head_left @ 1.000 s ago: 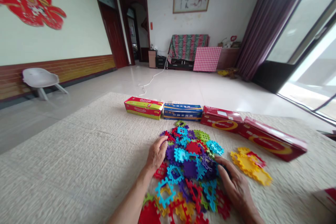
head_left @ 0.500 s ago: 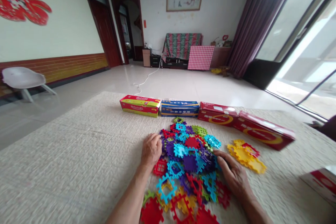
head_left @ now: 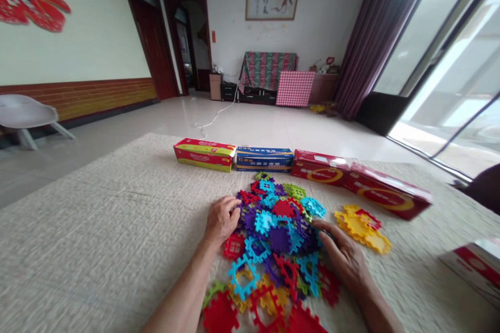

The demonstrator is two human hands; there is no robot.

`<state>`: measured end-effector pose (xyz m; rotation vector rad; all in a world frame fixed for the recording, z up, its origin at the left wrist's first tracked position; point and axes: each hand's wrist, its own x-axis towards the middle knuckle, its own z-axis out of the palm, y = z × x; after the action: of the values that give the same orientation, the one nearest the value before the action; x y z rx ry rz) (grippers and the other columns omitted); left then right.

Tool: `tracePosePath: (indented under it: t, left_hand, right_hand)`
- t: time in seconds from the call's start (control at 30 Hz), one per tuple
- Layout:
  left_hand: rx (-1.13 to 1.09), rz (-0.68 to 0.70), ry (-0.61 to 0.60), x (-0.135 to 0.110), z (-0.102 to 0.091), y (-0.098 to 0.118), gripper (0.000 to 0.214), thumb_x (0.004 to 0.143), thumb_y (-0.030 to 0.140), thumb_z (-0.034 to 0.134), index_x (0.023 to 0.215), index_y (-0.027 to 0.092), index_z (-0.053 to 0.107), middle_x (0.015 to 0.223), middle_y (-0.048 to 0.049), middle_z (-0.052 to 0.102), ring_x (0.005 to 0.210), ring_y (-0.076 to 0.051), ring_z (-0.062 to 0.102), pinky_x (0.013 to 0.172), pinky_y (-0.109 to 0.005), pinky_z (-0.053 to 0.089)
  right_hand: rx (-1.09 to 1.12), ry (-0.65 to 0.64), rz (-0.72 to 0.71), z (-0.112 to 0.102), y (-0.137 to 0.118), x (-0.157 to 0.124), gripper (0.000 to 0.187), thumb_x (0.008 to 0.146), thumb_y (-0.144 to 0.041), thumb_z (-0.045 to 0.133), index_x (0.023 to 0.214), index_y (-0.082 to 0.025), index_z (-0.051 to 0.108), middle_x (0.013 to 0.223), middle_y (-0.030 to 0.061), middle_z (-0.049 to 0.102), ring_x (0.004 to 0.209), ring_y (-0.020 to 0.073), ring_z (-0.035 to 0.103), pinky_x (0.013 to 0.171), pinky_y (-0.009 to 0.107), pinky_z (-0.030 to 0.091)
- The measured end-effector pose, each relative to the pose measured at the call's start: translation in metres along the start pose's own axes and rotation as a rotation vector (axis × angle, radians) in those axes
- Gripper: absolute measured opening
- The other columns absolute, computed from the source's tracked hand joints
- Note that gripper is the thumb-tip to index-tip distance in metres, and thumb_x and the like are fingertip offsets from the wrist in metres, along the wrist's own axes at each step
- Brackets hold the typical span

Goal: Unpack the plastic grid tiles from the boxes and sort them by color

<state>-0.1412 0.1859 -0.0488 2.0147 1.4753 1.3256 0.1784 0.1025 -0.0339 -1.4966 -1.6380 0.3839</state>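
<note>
Pressing into tile heap [head_left: 279, 229]: left hand [head_left: 221, 220] curled at edge, grip unclear; right hand [head_left: 344, 257] flat, open. Few yellow tiles [head_left: 361, 227] lie apart; bulk seemingly jumbled, loose.

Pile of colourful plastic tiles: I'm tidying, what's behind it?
Behind the pile lie a red-and-yellow cardboard box, a blue box and two red boxes, in a row. The cloth beneath it is covered.
</note>
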Motion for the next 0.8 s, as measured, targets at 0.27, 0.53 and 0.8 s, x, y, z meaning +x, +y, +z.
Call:
tracePosePath:
  t: [0.27,0.53,0.8]
  left_hand:
    - [0.033,0.022,-0.009,0.001,0.0,-0.003,0.024,0.074,0.015,0.061,0.09,0.026,0.075,0.1,-0.0055,0.073,0.1,-0.025,0.064,0.099,-0.04,0.044]
    - [0.027,0.028,0.004,0.001,0.002,-0.007,0.027,0.074,0.012,0.06,0.091,0.026,0.076,0.103,-0.005,0.073,0.105,-0.025,0.064,0.102,-0.041,0.044]
    - [0.076,0.042,-0.018,0.0,0.0,-0.006,0.028,0.077,0.012,0.057,0.093,0.025,0.075,0.107,-0.0039,0.073,0.108,-0.022,0.064,0.104,-0.04,0.043]
  right_hand:
    - [-0.001,-0.094,-0.081,0.001,-0.003,-0.001,0.033,0.087,-0.044,0.049,0.106,-0.024,0.067,0.116,0.0057,0.071,0.108,0.025,0.066,0.096,0.037,0.051]
    - [-0.004,-0.102,-0.117,0.003,-0.01,-0.002,0.032,0.087,-0.043,0.048,0.106,-0.023,0.065,0.114,0.0072,0.07,0.108,0.0249,0.066,0.097,0.038,0.05]
    - [-0.004,-0.114,-0.162,0.011,-0.022,-0.002,0.03,0.085,-0.04,0.053,0.108,-0.023,0.064,0.117,0.0073,0.069,0.111,0.0255,0.064,0.098,0.039,0.049]
